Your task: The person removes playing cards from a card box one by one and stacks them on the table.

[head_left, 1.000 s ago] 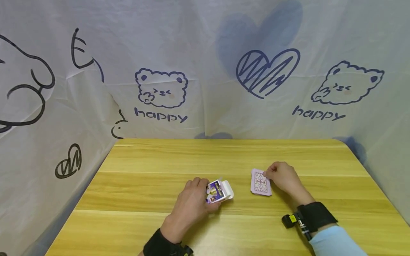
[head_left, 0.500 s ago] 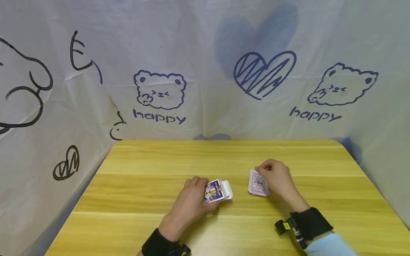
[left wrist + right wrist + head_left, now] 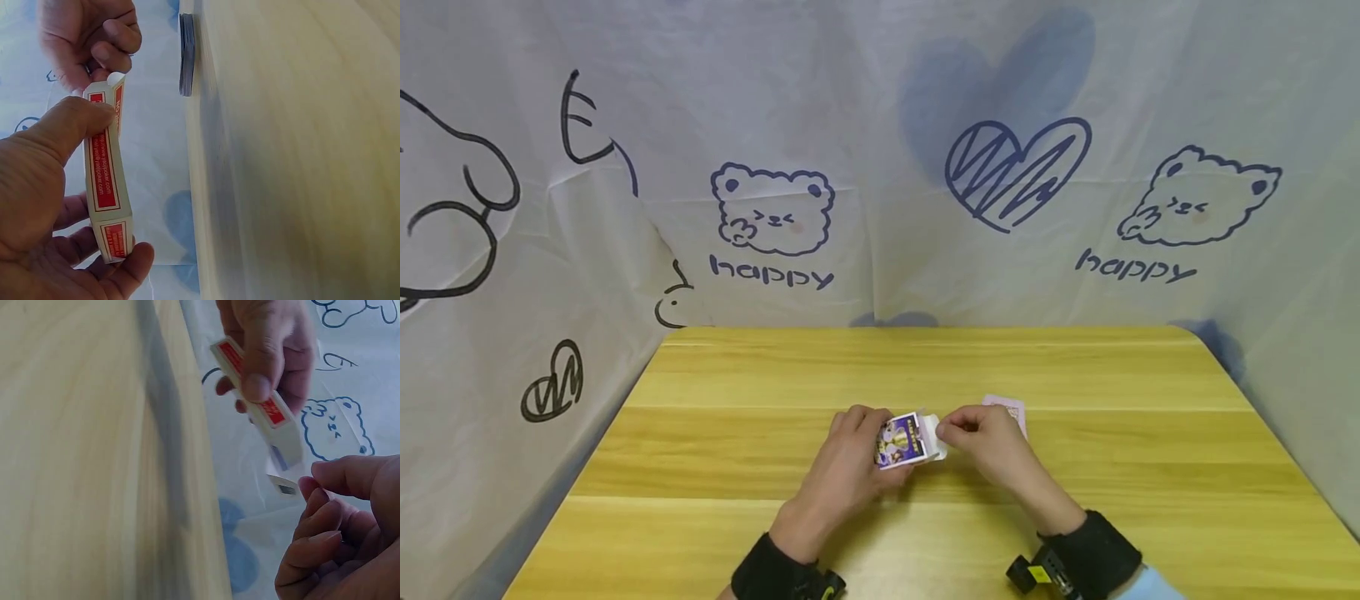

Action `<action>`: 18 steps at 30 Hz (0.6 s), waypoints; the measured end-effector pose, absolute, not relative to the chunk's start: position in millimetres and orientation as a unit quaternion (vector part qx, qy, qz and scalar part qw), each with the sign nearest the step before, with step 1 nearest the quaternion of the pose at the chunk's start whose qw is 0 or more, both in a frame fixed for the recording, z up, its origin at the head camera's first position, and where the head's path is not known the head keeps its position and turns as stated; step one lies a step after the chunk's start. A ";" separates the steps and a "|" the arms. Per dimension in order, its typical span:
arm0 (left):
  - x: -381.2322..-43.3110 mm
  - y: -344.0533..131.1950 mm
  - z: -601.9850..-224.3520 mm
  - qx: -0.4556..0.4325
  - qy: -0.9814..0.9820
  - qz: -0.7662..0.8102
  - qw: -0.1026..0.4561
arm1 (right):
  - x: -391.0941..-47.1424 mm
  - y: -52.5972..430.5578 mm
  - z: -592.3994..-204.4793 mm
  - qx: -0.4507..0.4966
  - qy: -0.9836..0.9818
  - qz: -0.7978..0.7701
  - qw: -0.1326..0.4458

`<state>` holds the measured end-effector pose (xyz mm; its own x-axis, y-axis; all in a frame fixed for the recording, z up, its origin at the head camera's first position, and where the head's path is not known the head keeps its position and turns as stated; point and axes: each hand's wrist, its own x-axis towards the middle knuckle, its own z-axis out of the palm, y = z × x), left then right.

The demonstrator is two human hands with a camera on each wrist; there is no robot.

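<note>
A small purple-and-white playing card box (image 3: 901,442) is held by my left hand (image 3: 842,462), thumb along one narrow side and fingers round the other. Its white end flap (image 3: 931,435) stands out at the right. My right hand (image 3: 996,446) is at that flap, thumb and forefinger tips together; no card shows between them. In the right wrist view, the fingertips (image 3: 308,481) are right beside the flap (image 3: 284,485), and I cannot tell if they touch. A stack of pink-patterned playing cards (image 3: 1017,410) lies on the table, partly hidden behind the right hand.
The wooden table (image 3: 737,475) spreads out on all sides of the hands. A white cloth (image 3: 880,125) with bear and heart drawings hangs behind it and along both sides. Each wrist wears a black strap with a camera (image 3: 1033,575).
My right hand has left the card stack and moved left to the box's flap. The left hand still holds the box, nearly in place. The card stack has stayed on the table.
</note>
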<state>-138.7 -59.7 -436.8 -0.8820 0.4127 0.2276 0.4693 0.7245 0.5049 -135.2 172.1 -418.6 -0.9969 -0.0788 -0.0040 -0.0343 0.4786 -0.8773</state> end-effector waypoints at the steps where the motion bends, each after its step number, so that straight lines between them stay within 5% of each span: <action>1: -139.1 -59.7 -436.4 -0.237 -0.927 -0.286 0.051 | -135.6 171.1 -419.9 -0.036 0.860 -0.508 0.027; 18: -138.1 -57.3 -432.8 -0.250 -0.925 -0.282 0.056 | -135.3 169.4 -425.9 -0.009 0.849 -0.521 0.090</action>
